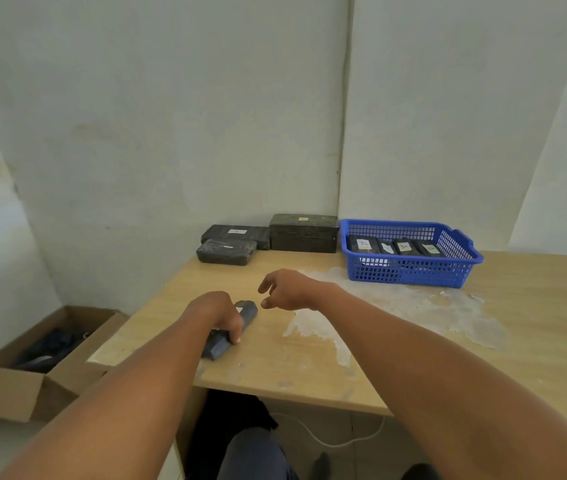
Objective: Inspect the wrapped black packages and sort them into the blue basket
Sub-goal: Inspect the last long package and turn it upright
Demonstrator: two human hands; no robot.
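left hand (221, 315) grips the package (237, 327) from above, right hand (287, 289) loosely spread just beyond; best turn its label up before carrying to the basket (410, 268).

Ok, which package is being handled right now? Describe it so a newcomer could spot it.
Start at the wooden table and go to its front-left part, well away from the blue basket at the back. The wrapped black package lies there under the left hand, whose fingers curl over it. It is the only package held; the others sit by the wall or in the basket.
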